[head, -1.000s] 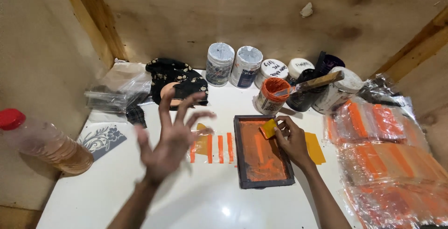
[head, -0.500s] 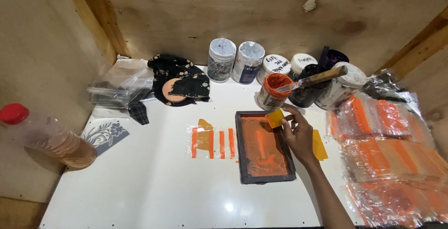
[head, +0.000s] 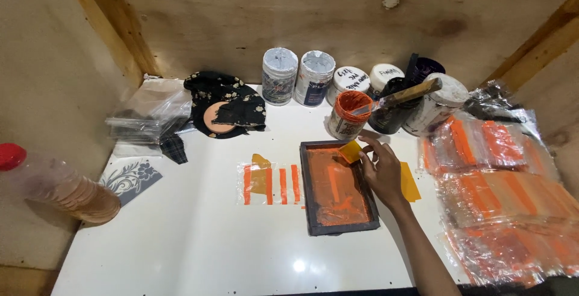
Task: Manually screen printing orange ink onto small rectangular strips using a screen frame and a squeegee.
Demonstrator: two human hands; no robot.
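At the frame (head: 338, 194) top edge, right hand (head: 381, 172) on yellow card (head: 350, 151).

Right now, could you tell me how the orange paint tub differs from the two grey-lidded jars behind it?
The orange paint tub is open and smeared orange; the grey-lidded jars are closed. The tub stands nearer the dark printing frame; the jars stand against the wooden wall. All are upright, round containers on the white table.

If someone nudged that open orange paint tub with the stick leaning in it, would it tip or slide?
The orange paint tub is squat with a flat base, so it would probably slide on the glossy white table rather than tip. The stick rests across its rim and leans to one side, so a knock there might upset it. Having no lid, it may spill.
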